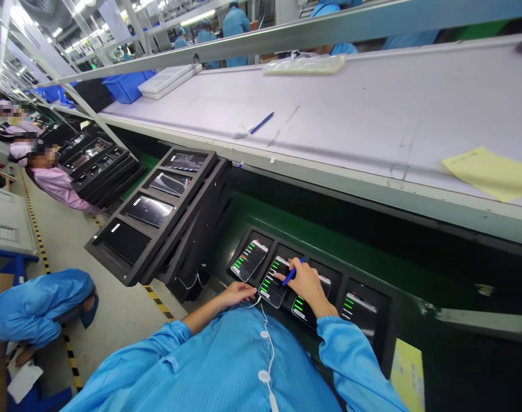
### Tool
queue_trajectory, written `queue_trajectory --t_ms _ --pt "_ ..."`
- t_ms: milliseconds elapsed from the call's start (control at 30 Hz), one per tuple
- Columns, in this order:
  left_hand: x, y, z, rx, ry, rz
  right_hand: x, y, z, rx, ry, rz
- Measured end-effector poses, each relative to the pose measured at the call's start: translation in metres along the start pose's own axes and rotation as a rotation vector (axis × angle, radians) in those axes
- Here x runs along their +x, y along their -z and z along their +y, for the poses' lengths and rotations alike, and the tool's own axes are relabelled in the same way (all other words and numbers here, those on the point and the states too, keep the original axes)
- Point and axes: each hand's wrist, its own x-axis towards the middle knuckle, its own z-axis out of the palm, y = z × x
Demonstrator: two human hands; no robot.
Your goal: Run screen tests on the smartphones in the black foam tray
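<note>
A black foam tray [387, 343] holds several phones with lit screens. My right hand [306, 284] grips a blue pen [293, 271] over the second phone from the left [273, 286], fingertips at its screen. My left hand [240, 293] has its fingertips pinched at the near left corner of that phone, by the end of a white cable [264, 320]. The leftmost phone [249, 260] lies in its slot, as do a third phone [301, 307], partly under my right hand, and the rightmost phone [359, 312].
Stacked black trays [158, 229] of phones stand at left. Above is a white shelf [364, 109] with another blue pen [262, 123], a yellow sheet [493, 171] and a blue bin [127, 86]. A crouching person [42, 309] is at lower left; a pink-clad person [57, 186] sits farther back.
</note>
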Motion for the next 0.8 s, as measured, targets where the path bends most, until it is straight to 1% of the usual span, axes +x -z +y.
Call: queue_trajectory --t_ms 100,200,300,367,400,433,467,500,533,567,633,667,733,767,800 --pt "-0.009 0.013 -0.003 0.008 0.011 0.074 0.0 0.008 0.001 0.21 -0.076 0.063" --pt "-0.017 0.027 -0.002 -0.004 0.06 0.17 -0.009 0.03 0.012 0.384 -0.216 0.207" --pt "-0.022 0.038 0.007 0.06 0.152 0.324 -0.03 0.059 0.033 0.421 -0.406 0.453" --pt "-0.026 0.043 0.019 0.148 0.155 0.403 -0.046 0.077 0.05 0.373 -0.559 0.649" --pt "-0.03 0.044 0.027 0.194 0.131 0.408 -0.055 0.084 0.059 0.347 -0.645 0.743" --pt "-0.035 0.045 0.036 0.241 0.098 0.383 -0.062 0.089 0.066 0.331 -0.725 0.826" --pt "-0.042 0.045 0.047 0.291 0.055 0.332 -0.07 0.092 0.072 0.326 -0.795 0.894" --pt "-0.051 0.044 0.06 0.345 0.005 0.263 -0.076 0.094 0.075 0.33 -0.844 0.938" --pt "-0.063 0.043 0.074 0.406 -0.052 0.188 -0.082 0.094 0.077 0.334 -0.867 0.955" --pt "-0.076 0.042 0.09 0.468 -0.129 0.107 -0.087 0.094 0.078 0.334 -0.867 0.951" --pt "-0.104 0.041 0.124 0.597 -0.312 -0.04 -0.092 0.091 0.076 0.327 -0.822 0.925" --pt "-0.118 0.042 0.143 0.667 -0.378 -0.096 -0.094 0.09 0.074 0.32 -0.797 0.92" --pt "-0.14 0.047 0.179 0.805 -0.46 -0.147 -0.093 0.087 0.074 0.312 -0.77 0.937" --pt "-0.149 0.051 0.196 0.897 -0.486 -0.13 -0.092 0.087 0.076 0.313 -0.767 0.951" --pt "-0.155 0.056 0.213 1.019 -0.507 -0.083 -0.09 0.086 0.078 0.316 -0.769 0.964"
